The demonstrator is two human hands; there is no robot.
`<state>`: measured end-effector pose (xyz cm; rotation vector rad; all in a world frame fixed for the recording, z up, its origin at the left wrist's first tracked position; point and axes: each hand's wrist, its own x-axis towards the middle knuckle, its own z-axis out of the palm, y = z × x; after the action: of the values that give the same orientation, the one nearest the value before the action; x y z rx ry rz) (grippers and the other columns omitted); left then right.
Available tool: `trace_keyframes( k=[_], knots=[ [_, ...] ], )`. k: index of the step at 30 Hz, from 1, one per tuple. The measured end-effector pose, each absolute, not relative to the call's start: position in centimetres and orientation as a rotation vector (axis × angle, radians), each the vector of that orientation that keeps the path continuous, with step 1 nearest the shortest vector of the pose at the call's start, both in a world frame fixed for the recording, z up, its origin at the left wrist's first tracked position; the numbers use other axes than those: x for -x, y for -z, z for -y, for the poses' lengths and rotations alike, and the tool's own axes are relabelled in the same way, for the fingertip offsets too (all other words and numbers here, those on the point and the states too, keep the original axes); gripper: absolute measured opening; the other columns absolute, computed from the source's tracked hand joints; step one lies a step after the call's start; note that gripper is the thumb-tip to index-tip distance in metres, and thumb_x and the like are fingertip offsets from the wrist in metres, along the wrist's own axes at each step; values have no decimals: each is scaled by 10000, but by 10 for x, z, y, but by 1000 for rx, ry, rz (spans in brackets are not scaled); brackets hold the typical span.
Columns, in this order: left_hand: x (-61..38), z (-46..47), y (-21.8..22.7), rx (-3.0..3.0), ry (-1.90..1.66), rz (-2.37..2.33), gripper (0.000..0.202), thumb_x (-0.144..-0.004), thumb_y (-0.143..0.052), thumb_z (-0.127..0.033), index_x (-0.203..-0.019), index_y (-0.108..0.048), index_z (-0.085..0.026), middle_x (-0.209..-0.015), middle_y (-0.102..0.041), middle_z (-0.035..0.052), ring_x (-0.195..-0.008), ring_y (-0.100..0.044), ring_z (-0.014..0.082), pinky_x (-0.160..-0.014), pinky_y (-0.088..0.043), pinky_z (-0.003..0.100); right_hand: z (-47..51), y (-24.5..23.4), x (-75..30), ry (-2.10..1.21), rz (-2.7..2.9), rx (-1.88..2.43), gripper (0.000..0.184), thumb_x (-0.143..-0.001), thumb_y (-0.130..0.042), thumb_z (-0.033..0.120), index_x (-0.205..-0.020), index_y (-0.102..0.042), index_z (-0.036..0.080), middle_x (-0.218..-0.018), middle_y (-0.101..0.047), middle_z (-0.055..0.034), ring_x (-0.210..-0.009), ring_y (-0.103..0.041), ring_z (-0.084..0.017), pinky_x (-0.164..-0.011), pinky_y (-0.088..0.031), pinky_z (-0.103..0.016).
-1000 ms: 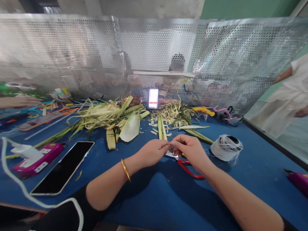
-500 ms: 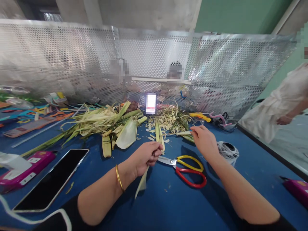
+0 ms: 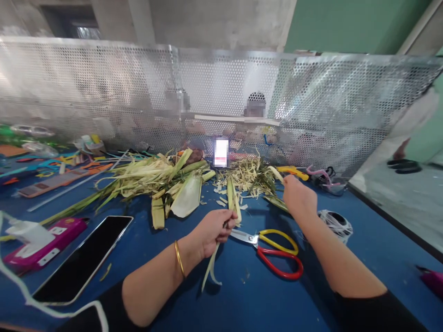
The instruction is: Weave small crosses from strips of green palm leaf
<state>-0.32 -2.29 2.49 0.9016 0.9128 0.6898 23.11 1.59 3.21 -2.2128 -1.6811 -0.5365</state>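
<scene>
My left hand [image 3: 219, 229], with a gold bangle at the wrist, is closed on a thin pale leaf strip [image 3: 211, 271]. The strip hangs below the fist and splits into two ends. Farther right, my right hand [image 3: 300, 196] pinches a short whitish piece of leaf [image 3: 276, 174] that sticks out to the upper left; its other end is hidden in the fingers. Scissors [image 3: 254, 239] with one yellow and one red handle lie on the table between my hands, blades toward the left fist. A split pale green stalk [image 3: 234, 198] lies just beyond my left hand.
Behind are a heap of long leaves [image 3: 145, 173] and a pile of scraps [image 3: 249, 173]. A phone [image 3: 85, 258] and a purple power strip [image 3: 51, 242] lie left. A roll of white string [image 3: 335, 224] sits right of my arm. A perforated metal screen [image 3: 221, 78] closes the back.
My right hand has turned, and its leaf piece now points up and left. The strip under my left hand now shows two separate ends. A person at the right has moved away.
</scene>
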Motion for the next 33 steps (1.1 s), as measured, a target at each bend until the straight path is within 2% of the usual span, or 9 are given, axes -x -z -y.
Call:
trace_keyframes(
  k=[2,4,7,11,15,18,24,28,33],
  knots=[
    [3,23,-26,-937,-782,-890,187,-888,-406,-257,-748,-485,-160,-557,-333,-77,-398,-170,24,-422,-80,202,-3,-46,-222,375,1632,1967,190,-893,-439,242,-991,-584,167,-897,-684,-106,-718,-633,-214,-599,-411,-297],
    [4,24,-28,-946,-900,-865,191,-884,-436,-283,-749,-492,-160,-541,-299,-83,-400,-162,24,-420,-79,200,13,-57,-207,-133,1557,1570,160,-815,-542,295,-919,-587,182,-824,-683,-62,-608,-576,-157,-577,-418,-276],
    [5,26,-33,-934,-1040,-842,178,-845,-524,-313,-756,-508,-159,-522,-228,-99,-405,-131,24,-417,-71,198,39,-61,-180,-926,1396,1229,244,-725,-632,377,-879,-611,189,-749,-671,-31,-464,-450,-94,-481,-381,-249],
    [7,29,-38,-969,-1078,-801,244,-772,-633,-384,-760,-534,-161,-482,-229,-109,-406,-133,27,-411,-85,209,63,-51,-152,-1314,1275,1098,230,-675,-696,370,-795,-616,190,-684,-643,0,-435,-406,-66,-450,-343,-226],
    [5,32,-38,-1025,-1130,-894,263,-711,-684,-361,-677,-500,-176,-445,-282,-103,-404,-182,32,-418,-129,225,69,-41,-141,-1362,1342,1105,276,-695,-693,434,-730,-596,178,-653,-616,5,-477,-415,-74,-486,-356,-226],
    [3,34,-36,-1076,-1138,-976,221,-687,-682,-313,-649,-515,-174,-446,-308,-95,-431,-238,46,-439,-175,231,66,-34,-139,-1247,1443,1125,334,-719,-659,491,-683,-561,175,-614,-548,19,-529,-412,-92,-517,-350,-232],
    [-2,38,-33,-1126,-1024,-973,216,-640,-692,-290,-605,-513,-174,-479,-384,-78,-491,-322,64,-488,-238,226,61,-25,-141,-989,1492,1288,321,-678,-702,438,-669,-489,197,-580,-417,64,-550,-362,-99,-506,-297,-226],
    [-1,38,-35,-1126,-1025,-990,238,-645,-699,-304,-602,-501,-179,-474,-347,-83,-501,-323,70,-508,-246,232,60,-31,-148,-1009,1461,1294,309,-711,-636,471,-650,-504,199,-549,-433,56,-505,-369,-100,-471,-302,-230],
    [1,36,-36,-1142,-1038,-1013,233,-662,-688,-298,-604,-494,-180,-471,-319,-87,-506,-317,72,-522,-249,237,58,-28,-149,-858,1502,1364,198,-754,-572,400,-732,-544,206,-593,-521,32,-523,-464,-125,-486,-374,-245]
  ],
)
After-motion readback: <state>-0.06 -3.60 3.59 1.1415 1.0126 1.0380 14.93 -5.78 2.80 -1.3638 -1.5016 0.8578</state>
